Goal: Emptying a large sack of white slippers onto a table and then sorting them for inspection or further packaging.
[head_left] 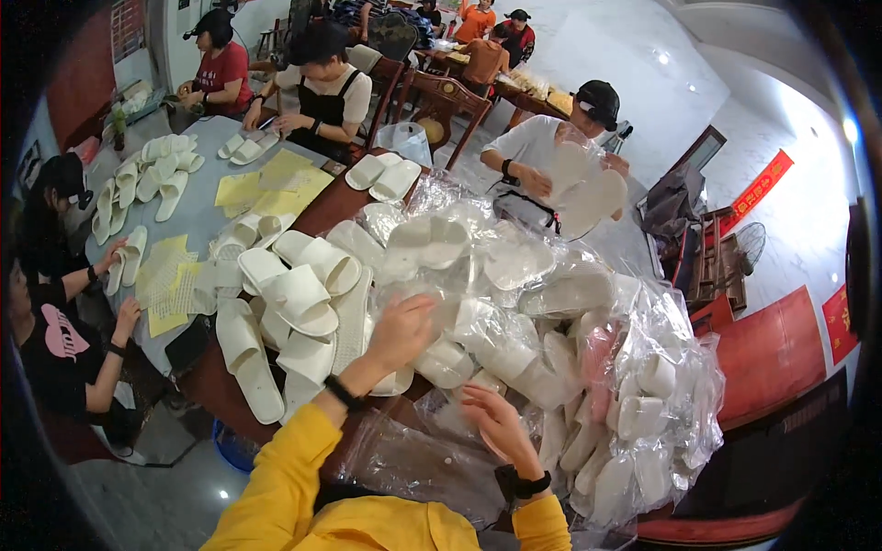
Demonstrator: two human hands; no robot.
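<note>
My left hand [401,331] reaches over the heap, its fingers loosely spread against a clear plastic bag at the edge of several bagged slippers [501,335]. I see no firm grip there. Lower and to the right, my right hand [496,421] is held with its fingers apart, close to the near side of the bagged slippers. Below it lies a flat clear plastic bag [413,464] on the dark table edge. Left of my left wrist sits a loose pile of unbagged white slippers [299,298], with one slipper [246,360] nearest me.
Bagged slippers [634,395] heap up on the right. Yellow sheets [276,184] and more white slippers [170,174] lie on the grey table [207,147]. Across the table a person [574,151] handles clear bags. Several others sit on the left. A blue bin [234,445] stands below the edge.
</note>
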